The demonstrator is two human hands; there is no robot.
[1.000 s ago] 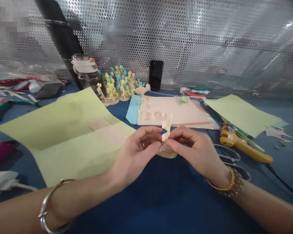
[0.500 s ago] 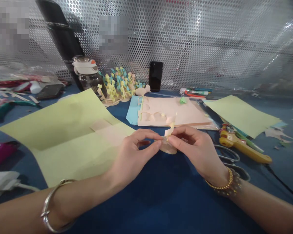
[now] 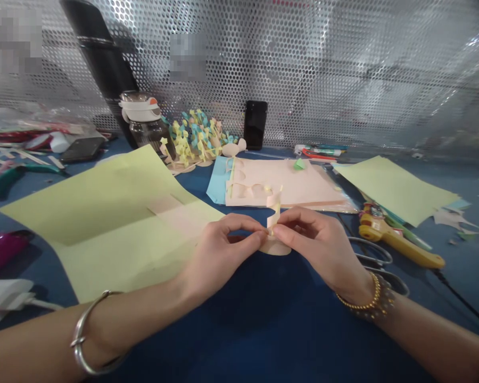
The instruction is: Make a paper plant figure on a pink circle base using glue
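Note:
My left hand (image 3: 223, 252) and my right hand (image 3: 321, 242) meet just in front of the paper stack, thumbs and forefingers closed at the foot of a small upright paper strip (image 3: 274, 202). The strip is pale with a yellowish edge and has a curled, notched outline. Beneath the fingertips lies a round pale paper base (image 3: 277, 247), low over the blue table. Where strip and base meet is partly hidden by my fingers. A large light-green paper sheet (image 3: 115, 213) spreads to the left, behind my left forearm.
Behind stand small paper figures (image 3: 199, 135), a lidded bottle (image 3: 143, 119) and an upright phone (image 3: 255, 125). A stack of pale paper (image 3: 287, 181) lies ahead. On the right are a yellow glue gun (image 3: 399, 242), scissors handles (image 3: 373, 252) and green sheets (image 3: 399, 186).
The strip has turned slightly and stands more upright. The round base shows flatter and more fully beneath my fingers. Both hands stay almost in place, still pinching.

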